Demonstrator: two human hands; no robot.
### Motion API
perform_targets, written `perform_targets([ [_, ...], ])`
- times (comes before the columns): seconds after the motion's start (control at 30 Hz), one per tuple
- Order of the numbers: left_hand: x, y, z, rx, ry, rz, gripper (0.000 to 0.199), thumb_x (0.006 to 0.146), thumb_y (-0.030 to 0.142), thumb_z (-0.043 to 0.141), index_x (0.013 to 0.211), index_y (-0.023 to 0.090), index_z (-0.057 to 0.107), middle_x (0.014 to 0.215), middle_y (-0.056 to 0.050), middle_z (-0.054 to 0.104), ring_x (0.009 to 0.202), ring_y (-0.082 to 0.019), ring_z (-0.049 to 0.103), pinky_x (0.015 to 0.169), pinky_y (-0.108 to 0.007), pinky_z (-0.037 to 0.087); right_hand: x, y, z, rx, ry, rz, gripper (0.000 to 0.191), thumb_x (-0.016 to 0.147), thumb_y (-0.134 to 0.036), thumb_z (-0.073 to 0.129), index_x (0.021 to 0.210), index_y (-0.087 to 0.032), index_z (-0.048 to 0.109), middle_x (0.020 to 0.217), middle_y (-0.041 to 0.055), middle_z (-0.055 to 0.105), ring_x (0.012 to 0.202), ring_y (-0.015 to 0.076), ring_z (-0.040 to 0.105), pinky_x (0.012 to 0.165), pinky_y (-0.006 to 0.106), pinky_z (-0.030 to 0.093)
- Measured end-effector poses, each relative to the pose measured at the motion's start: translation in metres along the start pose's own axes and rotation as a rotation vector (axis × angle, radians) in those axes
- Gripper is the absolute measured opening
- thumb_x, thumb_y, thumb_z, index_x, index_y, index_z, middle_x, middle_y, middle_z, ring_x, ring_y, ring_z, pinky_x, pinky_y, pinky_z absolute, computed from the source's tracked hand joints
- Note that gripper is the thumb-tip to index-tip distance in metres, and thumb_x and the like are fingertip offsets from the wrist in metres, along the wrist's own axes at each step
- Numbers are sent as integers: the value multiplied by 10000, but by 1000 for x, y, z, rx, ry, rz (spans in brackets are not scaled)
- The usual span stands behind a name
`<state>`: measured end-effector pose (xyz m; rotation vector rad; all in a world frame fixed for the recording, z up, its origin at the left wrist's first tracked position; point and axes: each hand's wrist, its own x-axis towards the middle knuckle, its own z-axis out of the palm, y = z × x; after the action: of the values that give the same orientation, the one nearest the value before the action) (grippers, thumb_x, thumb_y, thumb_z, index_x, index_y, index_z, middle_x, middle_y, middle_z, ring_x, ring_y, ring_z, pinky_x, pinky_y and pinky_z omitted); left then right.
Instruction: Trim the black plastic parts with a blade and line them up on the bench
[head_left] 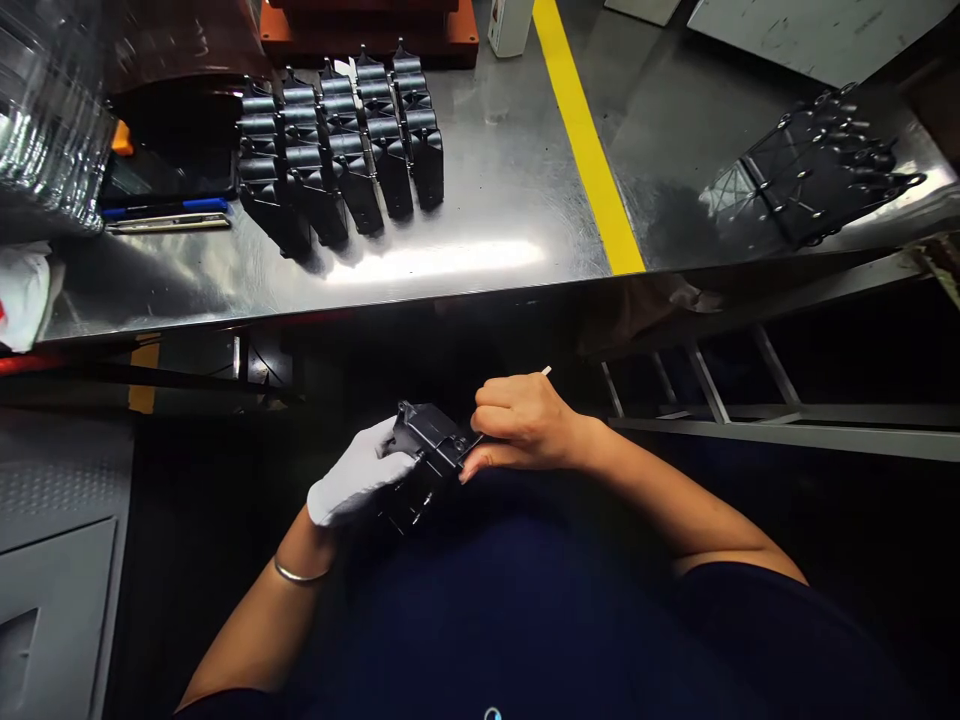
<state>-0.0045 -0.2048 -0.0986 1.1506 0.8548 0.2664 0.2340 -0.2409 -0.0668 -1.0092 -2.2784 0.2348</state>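
In the head view, a black plastic part is pinched by the gloved left hand, in front of the surface. A thin tool is gripped by the curled right hand at the part's side. Marks on a white box are too small to be read.

Shiny metal bench, rows of black parts, yellow stripe, black pieces rightward

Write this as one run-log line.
left hand: gloved, holding black part | right hand: bare, gripping slim item at part's edge | bench: black parts lined up
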Motion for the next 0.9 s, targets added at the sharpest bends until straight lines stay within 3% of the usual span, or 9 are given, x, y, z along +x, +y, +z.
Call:
perform_targets([
  [0.17,2,0,2,-15,19,22,380,714,379,694,1002,133,665,795,-40,663,676,-161,539,626,-245,464,0,-1,3,-20,59,42,573,861,-663,423,602,-161,521,553,-29,414,515,86,362,494,236,231],
  [0.4,2,3,5,0,54,28,243,726,364,672,821,142,652,794,-46,667,697,-171,549,640,-249,465,-1,0,4,-38,44,40,560,882,-623,443,557,-169,484,537,-26,402,502,88,361,488,246,220],
  [0.57,2,0,3,8,35,13,356,700,438,694,888,140,644,824,-55,676,714,-184,568,647,-266,474,-2,-2,2,138,-61,115,532,891,-599,460,572,-173,453,531,-25,449,483,77,390,475,231,228],
  [0.7,0,3,0,38,-4,-18,519,671,491,715,1027,123,634,862,-64,681,754,-203,593,682,-292,494,-11,2,4,412,-147,140,560,882,-575,501,507,-177,382,468,-40,418,426,59,344,450,227,225],
  [0.8,0,12,-3,124,-13,-18,558,669,485,718,1092,133,625,905,-61,686,800,-222,612,717,-315,511,-16,4,5,662,-76,282,550,850,-614,516,531,-169,468,472,-39,433,426,57,352,440,214,263],
  [0.9,3,23,-4,299,-20,-30,497,681,433,723,1095,171,638,926,-43,689,833,-234,632,751,-337,525,-13,-1,8,776,-90,546,460,765,-597,632,765,-137,632,595,-16,548,510,74,445,480,199,340],
])
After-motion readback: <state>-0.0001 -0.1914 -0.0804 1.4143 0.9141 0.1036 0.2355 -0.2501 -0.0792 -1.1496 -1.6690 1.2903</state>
